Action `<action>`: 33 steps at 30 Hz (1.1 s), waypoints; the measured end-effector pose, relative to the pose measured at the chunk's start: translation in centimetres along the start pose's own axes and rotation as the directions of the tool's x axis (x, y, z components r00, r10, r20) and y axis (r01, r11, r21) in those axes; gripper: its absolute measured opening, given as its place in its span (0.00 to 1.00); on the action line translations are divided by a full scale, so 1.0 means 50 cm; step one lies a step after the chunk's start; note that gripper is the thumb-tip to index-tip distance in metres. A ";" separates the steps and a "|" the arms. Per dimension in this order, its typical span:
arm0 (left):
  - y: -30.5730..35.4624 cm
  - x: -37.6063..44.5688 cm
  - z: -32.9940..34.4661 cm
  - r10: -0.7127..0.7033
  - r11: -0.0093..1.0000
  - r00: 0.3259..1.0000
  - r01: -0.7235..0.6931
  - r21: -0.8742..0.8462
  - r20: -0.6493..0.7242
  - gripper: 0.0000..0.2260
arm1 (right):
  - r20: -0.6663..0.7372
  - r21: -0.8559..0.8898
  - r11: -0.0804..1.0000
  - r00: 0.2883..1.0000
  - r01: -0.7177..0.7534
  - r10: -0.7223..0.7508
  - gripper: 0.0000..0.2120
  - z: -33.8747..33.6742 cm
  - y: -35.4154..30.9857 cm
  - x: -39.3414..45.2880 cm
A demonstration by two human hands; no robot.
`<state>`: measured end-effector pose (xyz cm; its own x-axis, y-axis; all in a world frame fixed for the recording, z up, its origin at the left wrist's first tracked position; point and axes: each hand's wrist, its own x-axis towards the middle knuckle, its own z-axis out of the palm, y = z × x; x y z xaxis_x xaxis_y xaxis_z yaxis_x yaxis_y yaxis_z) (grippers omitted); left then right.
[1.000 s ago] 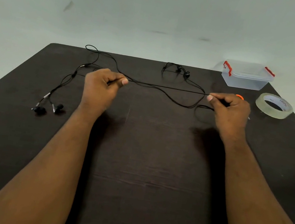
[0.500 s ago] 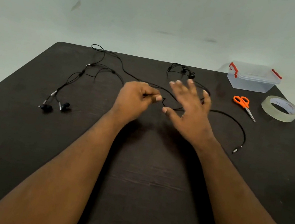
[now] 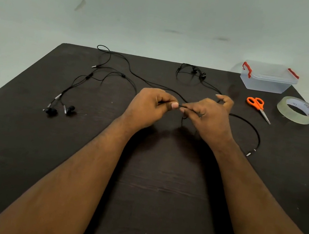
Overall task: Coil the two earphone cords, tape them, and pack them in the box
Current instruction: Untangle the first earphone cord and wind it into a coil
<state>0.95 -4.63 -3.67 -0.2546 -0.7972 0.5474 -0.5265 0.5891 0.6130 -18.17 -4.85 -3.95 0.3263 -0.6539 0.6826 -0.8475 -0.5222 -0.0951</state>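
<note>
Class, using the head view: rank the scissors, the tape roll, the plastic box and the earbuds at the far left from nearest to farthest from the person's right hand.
From the right hand:
1. Scissors, just to its right.
2. Tape roll, further right, beyond the scissors.
3. Plastic box, at the table's far right corner; close to the tape's rank.
4. Earbuds, far left.

The single head-worn camera looked forward and down from above the near edge of the dark table (image 3: 20, 155), close over both forearms, facing the far pale wall (image 3: 168, 6). No second view existed.
</note>
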 end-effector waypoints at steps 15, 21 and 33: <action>-0.081 -0.004 -0.111 -0.134 0.979 0.942 0.175 0.108 -0.308 0.08 | -0.110 0.083 0.863 0.856 -0.498 0.504 0.09 -0.050 0.111 -0.032; -0.062 0.003 -0.086 -0.085 0.978 0.952 0.136 0.158 -0.293 0.10 | 0.175 -0.294 0.914 0.924 -0.281 0.340 0.49 -0.071 0.030 -0.030; 0.000 0.000 0.006 0.020 1.000 0.998 -0.020 0.013 0.063 0.06 | -0.032 0.429 0.903 0.999 0.001 0.014 0.18 0.010 -0.033 -0.019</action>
<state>0.72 -4.67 -3.84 -0.3156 -0.7923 0.5222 -0.5314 0.6035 0.5945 -16.87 -3.63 -4.81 0.3004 -0.6433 0.7042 -0.5856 -0.7072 -0.3962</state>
